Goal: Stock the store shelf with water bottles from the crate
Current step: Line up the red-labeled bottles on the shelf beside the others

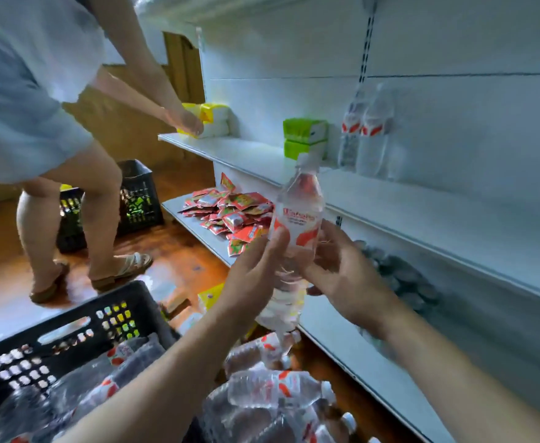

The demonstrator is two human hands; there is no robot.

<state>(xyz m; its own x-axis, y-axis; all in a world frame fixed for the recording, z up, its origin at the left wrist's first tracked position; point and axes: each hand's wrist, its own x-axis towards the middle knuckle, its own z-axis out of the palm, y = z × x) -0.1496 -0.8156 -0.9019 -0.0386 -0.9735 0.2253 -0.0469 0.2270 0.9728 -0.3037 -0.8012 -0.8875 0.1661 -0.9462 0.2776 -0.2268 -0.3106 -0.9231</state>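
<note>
I have one water bottle upright between my two hands, in the air above the crate and just in front of the shelf. My left hand wraps its fingers round the left side of the label, and my right hand cups the other side with fingers loosely curled; how firmly the right one grips I cannot tell, since the frame is blurred. To do this well, I think I should let one hand take the full grip low on the body, keep the cap pointing up, and carry the bottle to the two bottles already standing at the back of the shelf. It should go down flat beside them, label outward, touching their row so nothing topples. The thin plastic will dent, so I would squeeze lightly. Many more bottles lie in the crate.
</note>
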